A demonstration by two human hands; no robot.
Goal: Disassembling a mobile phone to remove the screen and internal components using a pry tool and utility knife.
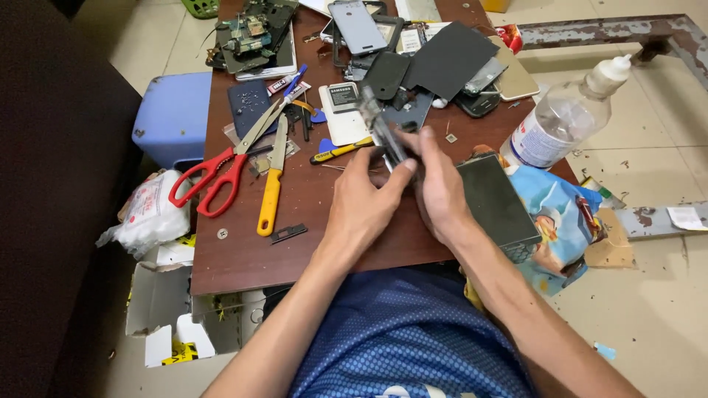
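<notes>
Where fingers overlap, 2 hands, left hand (pixel 363 197) and right hand (pixel 438 188), grip pinching half-hidden phone part (pixel 383 133).

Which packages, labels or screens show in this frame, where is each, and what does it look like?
Clear plastic bottle: right table edge, lying tilted, white cap, white label with red and blue.
Snack bag: right of the right hand, crumpled, blue with bright print.
Phone battery: above the left hand, black and white label.
Phone: top centre, grey, dark-framed.

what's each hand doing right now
Left hand: shut on the phone part.
Right hand: shut on the same phone part.
</notes>
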